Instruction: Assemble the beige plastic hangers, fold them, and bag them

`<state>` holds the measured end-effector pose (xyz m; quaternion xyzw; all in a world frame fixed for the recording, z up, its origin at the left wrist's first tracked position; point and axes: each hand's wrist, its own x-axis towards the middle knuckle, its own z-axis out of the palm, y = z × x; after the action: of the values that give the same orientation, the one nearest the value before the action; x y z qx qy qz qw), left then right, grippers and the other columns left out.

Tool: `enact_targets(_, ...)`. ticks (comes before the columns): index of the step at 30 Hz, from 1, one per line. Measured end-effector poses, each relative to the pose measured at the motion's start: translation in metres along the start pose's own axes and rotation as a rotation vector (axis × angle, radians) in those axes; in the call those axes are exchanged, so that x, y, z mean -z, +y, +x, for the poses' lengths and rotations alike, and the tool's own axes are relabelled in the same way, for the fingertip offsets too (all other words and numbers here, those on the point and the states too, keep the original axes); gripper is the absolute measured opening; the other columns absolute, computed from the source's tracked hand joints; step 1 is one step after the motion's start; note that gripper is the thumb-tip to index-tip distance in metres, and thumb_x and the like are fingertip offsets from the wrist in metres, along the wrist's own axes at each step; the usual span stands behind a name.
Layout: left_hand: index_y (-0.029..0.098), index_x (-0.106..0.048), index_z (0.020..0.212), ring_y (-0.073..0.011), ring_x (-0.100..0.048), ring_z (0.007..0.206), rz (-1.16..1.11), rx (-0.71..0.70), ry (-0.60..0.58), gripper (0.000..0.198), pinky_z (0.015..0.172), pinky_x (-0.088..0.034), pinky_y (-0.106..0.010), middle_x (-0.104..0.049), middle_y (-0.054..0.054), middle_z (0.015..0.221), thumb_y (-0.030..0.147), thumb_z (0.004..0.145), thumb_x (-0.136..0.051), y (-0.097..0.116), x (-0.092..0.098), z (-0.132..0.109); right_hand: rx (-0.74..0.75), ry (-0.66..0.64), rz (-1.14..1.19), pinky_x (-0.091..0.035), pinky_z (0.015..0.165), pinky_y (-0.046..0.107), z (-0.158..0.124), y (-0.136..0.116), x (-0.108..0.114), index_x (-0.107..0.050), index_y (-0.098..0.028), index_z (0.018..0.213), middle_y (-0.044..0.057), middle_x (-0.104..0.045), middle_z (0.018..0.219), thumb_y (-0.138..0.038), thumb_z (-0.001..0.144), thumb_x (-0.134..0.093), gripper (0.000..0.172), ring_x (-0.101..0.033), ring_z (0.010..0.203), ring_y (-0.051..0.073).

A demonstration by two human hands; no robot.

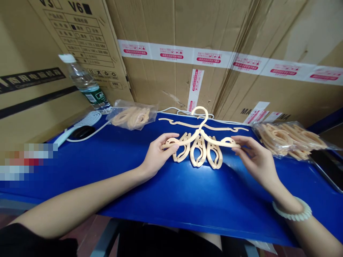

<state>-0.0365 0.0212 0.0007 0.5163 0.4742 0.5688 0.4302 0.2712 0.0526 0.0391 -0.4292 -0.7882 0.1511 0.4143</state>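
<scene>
A cream folding clothes hanger (pixel 200 132) is held up by its two ends, its arms spread wide and its hook at the top. My left hand (pixel 159 152) pinches the left end between thumb and fingers. At the other end, my right hand (pixel 255 160) grips the tip the same way. Behind and below it, several folded hangers (pixel 198 157) lie side by side on the blue table (pixel 171 200). Farther back rests another unfolded hanger (pixel 184 124), partly hidden by the held one.
Bagged folded hangers (pixel 291 137) lie at the right, near a dark phone-like device (pixel 328 167). Back left are another bag of hangers (pixel 134 116), a water bottle (pixel 87 85), a hairbrush (pixel 80 123) and a black mouse-like object (pixel 82 132). Cardboard boxes (pixel 166 78) wall the back; a white cable runs along them.
</scene>
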Motion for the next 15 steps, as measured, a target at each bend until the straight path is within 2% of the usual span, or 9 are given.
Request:
enact_targets(3,0.017,-0.064,0.119,-0.0144,-0.067,0.075,-0.089,0.040,0.025,0.045,0.069,-0.054,-0.027,-0.072,-0.003,0.090,0.026,0.077,-0.077,0.000,-0.001,0.000,-0.055,-0.006,0.120,-0.061,0.086,0.038,0.002,0.000,0.002,-0.067,-0.025,0.113,0.008,-0.073,0.111,-0.040,0.096,-0.065,0.024,-0.070,0.101,0.027)
enact_targets(8,0.016,-0.060,0.121,-0.0133,-0.066,0.072,-0.240,0.110,0.062,0.057,0.070,-0.055,-0.026,-0.070,0.000,0.081,0.026,0.070,-0.083,0.003,-0.002,0.000,-0.155,0.037,0.157,-0.059,0.080,0.038,0.004,0.001,0.008,-0.071,-0.027,0.111,0.006,-0.074,0.106,-0.044,0.096,-0.064,0.024,-0.069,0.088,0.025)
enact_targets(12,0.016,-0.059,0.121,-0.0151,-0.068,0.074,-0.219,0.144,-0.030,0.061,0.070,-0.056,-0.027,-0.073,-0.001,0.081,0.026,0.067,-0.085,0.007,-0.005,-0.004,-0.219,-0.011,0.308,-0.057,0.077,0.035,0.001,0.002,0.001,-0.074,-0.026,0.106,0.005,-0.071,0.095,-0.046,0.094,-0.067,0.024,-0.066,0.079,0.021)
enact_targets(15,0.015,-0.060,0.117,-0.0157,-0.068,0.073,-0.144,0.151,-0.098,0.055,0.068,-0.056,-0.027,-0.073,-0.002,0.082,0.029,0.070,-0.084,0.008,-0.008,-0.008,-0.330,-0.057,0.544,-0.058,0.071,0.032,-0.003,-0.003,-0.013,-0.066,-0.026,0.114,0.001,-0.069,0.087,-0.043,0.089,-0.075,0.031,-0.065,0.071,0.017)
